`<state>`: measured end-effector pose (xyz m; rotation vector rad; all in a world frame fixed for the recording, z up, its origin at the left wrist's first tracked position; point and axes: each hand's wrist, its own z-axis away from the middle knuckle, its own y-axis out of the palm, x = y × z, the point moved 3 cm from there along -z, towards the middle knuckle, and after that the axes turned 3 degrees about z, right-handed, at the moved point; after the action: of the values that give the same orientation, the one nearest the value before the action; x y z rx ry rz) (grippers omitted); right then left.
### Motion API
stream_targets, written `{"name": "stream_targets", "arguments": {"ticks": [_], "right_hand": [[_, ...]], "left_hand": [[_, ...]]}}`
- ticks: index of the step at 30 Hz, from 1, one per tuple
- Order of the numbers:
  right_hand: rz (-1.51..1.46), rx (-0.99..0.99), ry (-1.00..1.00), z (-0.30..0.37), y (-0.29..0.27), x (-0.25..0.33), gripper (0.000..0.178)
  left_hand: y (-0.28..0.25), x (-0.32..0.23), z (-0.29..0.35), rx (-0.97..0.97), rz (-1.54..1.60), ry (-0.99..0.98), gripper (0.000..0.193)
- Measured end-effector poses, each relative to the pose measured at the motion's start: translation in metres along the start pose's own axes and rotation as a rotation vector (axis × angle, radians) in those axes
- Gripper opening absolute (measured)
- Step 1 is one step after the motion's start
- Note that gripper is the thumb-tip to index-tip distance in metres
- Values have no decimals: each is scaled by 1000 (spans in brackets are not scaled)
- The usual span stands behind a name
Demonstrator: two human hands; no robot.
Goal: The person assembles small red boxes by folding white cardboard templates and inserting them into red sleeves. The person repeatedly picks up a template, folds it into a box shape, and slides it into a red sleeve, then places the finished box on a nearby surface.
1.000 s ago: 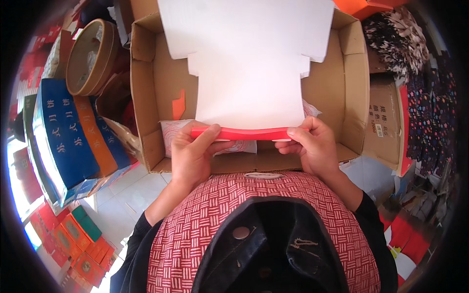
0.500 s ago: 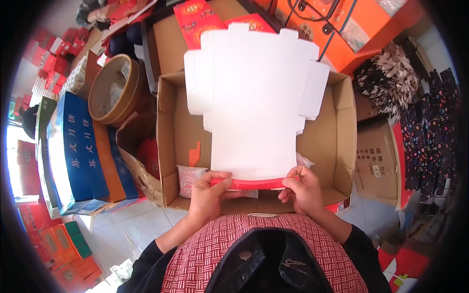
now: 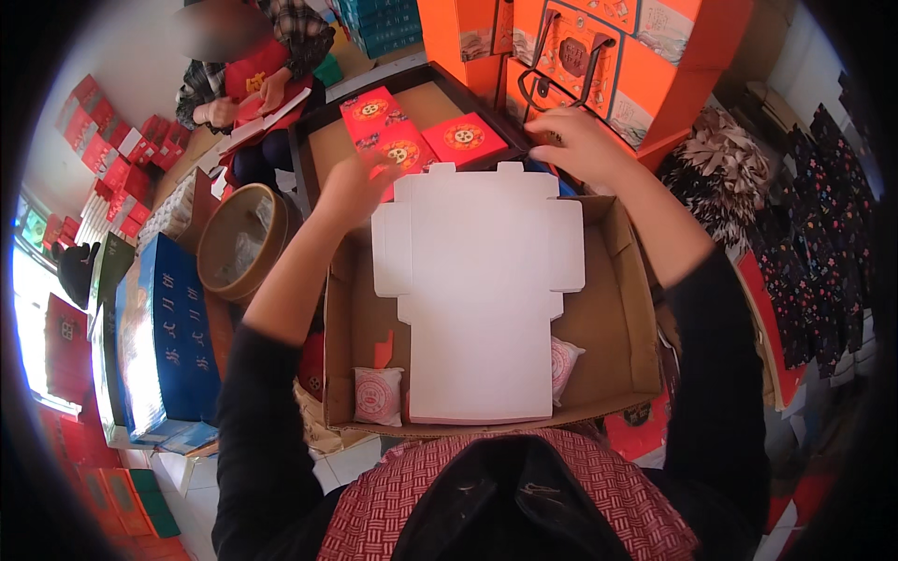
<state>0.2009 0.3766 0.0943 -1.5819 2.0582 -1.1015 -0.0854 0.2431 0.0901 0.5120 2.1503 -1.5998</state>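
While a white card blank (image 3: 482,299) lies over an open carton (image 3: 608,351), the left hand (image 3: 355,190), by red boxes (image 3: 465,137), and right hand (image 3: 582,148), near a dark-rimmed tray (image 3: 426,103), are apart; their grip cannot be told.

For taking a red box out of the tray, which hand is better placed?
Probably the left hand: in view it overlaps a red box, perhaps touching it. The right hand is at the right edge of the tray.
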Motion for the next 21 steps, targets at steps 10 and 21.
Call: {"name": "stream_targets", "arguments": {"ticks": [10, 21], "right_hand": [[-61, 821, 416, -31, 62, -9, 24], [84, 54, -31, 23, 61, 48, 12]], "left_hand": [[57, 3, -64, 393, 19, -61, 26], [65, -5, 10, -90, 43, 300, 15]]}}
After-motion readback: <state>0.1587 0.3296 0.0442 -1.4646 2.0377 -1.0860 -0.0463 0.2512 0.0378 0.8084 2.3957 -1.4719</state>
